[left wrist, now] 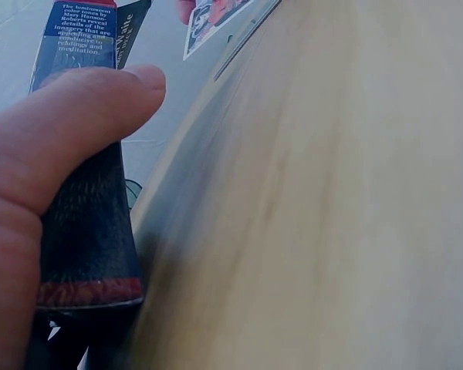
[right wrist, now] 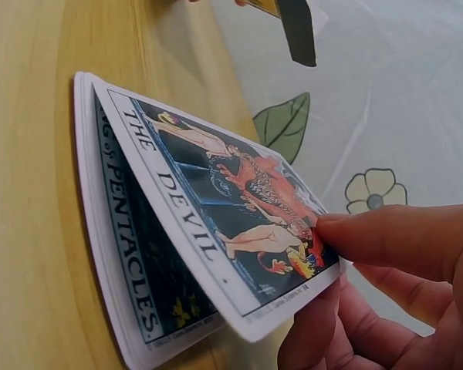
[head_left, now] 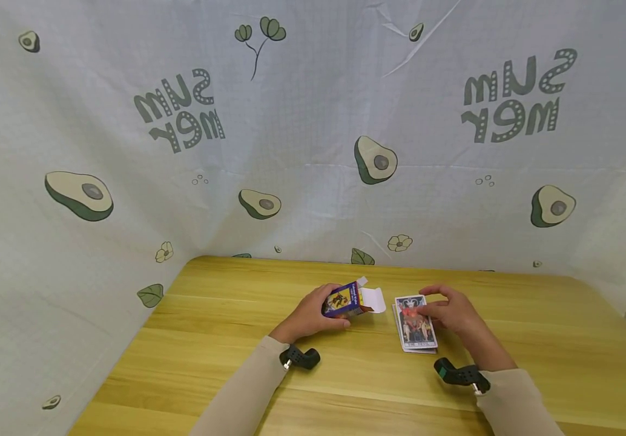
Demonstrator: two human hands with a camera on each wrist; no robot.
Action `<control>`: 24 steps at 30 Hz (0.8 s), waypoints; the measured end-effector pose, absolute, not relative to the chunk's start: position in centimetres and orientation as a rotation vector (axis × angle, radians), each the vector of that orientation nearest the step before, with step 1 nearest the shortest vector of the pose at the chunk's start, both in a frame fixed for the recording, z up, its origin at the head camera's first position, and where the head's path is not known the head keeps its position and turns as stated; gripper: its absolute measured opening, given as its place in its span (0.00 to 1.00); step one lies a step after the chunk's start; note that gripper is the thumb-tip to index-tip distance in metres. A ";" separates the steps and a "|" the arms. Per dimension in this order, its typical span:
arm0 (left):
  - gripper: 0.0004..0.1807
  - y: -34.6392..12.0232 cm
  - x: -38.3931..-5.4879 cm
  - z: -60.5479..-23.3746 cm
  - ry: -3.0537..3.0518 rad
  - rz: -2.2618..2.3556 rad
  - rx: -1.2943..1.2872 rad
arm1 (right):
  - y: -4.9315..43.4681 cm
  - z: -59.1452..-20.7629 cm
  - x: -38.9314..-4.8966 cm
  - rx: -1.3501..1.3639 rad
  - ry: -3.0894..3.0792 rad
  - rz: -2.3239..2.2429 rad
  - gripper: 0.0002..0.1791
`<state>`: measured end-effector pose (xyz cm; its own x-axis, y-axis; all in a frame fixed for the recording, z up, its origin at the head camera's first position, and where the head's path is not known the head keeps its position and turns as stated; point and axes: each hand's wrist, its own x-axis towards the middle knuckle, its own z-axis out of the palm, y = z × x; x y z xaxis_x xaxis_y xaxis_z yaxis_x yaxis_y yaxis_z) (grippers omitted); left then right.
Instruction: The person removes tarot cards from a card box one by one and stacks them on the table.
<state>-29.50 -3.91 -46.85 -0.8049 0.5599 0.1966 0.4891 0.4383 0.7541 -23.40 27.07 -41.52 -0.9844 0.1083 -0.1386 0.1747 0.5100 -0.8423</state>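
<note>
My left hand grips a dark blue tarot card box, thumb along its narrow side in the left wrist view. The box tilts, with its white end flap folded out toward the right. Between thumb and fingers, my right hand pinches a tarot card marked "The Devil" by its edge. That card slants over a stack of tarot cards on the table, where lettering ending in "of Pentacles" shows on the top one. Most of the stack's top is hidden beneath the lifted card.
Both hands work over a yellow wood-grain table. Behind it hangs a pale cloth printed with avocados, meeting the table's far edge. A black wrist mount sits on the left sleeve, another mount on the right.
</note>
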 end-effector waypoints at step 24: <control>0.41 -3.6 -29.8 -46.8 2.587 1.327 0.962 | 27.2 -42.1 -24.0 0.220 2.762 -1.389 0.24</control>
